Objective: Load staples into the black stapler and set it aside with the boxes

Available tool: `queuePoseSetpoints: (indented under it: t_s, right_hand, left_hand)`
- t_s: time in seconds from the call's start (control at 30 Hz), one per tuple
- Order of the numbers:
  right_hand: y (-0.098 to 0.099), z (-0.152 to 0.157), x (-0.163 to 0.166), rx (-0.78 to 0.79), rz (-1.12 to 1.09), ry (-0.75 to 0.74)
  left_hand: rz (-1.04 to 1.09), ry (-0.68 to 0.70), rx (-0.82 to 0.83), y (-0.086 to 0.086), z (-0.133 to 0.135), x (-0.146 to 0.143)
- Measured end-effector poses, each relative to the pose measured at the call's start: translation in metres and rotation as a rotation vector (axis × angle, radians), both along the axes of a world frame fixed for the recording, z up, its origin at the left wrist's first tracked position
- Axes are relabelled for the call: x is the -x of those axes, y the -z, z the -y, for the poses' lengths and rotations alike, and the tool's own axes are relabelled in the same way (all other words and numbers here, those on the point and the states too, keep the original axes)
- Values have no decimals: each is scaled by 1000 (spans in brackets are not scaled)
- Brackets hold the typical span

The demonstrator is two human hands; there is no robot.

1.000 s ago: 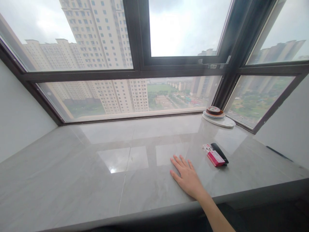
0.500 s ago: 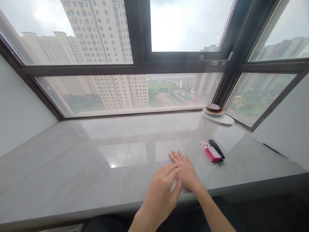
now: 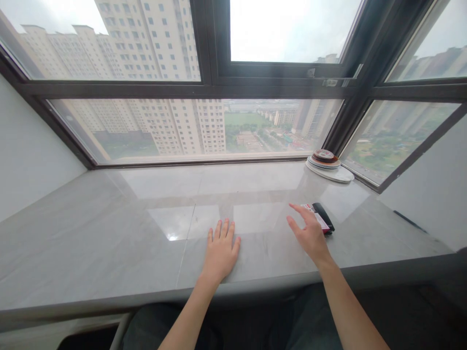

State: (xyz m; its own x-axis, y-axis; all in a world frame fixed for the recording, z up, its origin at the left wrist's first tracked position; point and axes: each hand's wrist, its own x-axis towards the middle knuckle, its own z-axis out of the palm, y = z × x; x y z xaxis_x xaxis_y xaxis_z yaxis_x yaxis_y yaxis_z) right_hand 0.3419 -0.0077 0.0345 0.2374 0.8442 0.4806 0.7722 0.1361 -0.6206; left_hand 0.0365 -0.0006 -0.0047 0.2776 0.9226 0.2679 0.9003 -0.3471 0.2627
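My left hand (image 3: pixel 220 250) lies flat and open on the grey marble window sill (image 3: pixel 109 233), fingers together and pointing at the window. My right hand (image 3: pixel 309 232) hovers just above the sill, open, with thumb and fingers spread. It is right beside a red and white box (image 3: pixel 321 221) that lies next to a black oblong object (image 3: pixel 323 215); the hand covers part of the box. Neither hand holds anything.
A stack of plates (image 3: pixel 328 165) stands at the back right corner of the sill by the dark window frame (image 3: pixel 207 87). White walls close in both ends. The sill's front edge runs just above my lap.
My left hand came into view and settled flat on the sill. My right hand lifted off the sill and moved right toward the red box. The view tilted slightly down.
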Motion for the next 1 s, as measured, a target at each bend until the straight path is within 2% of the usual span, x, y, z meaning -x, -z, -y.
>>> queuePoseSetpoints:
  t_s: [0.07,0.13,0.17,0.23,0.37,0.47,0.57,0.7,0.87,0.93,1.0]
  right_hand:
    - [-5,-7,-55,-79,23,212]
    - [-5,-13,-104,48,-28,294]
    - [-2,-15,-122,160,-86,264]
    - [4,-18,-145,281,-153,189]
    - [14,-16,-141,392,-324,16]
    - [17,-13,-110,406,-374,-17]
    - [18,-15,-62,405,-337,-85]
    - [24,-22,24,317,-281,-133]
    - [34,-32,135,253,-272,-191]
    - [35,-33,162,210,-280,-172]
    - [35,-33,170,165,-288,-124]
  left_hand:
    - [-2,-1,-7,1,-1,0]
    - [2,0,-14,2,-2,1]
    - [2,1,-18,3,-2,1]
    - [-4,2,-23,3,-2,1]
    - [-11,-6,-17,3,-1,1]
    - [4,-2,-11,3,-1,0]
    - [26,1,-1,1,-1,0]
    - [130,0,58,-3,-1,3]
    - [426,-52,107,-13,-2,9]
    - [514,-115,85,-17,-2,7]
    - [513,-187,27,-21,-2,1]
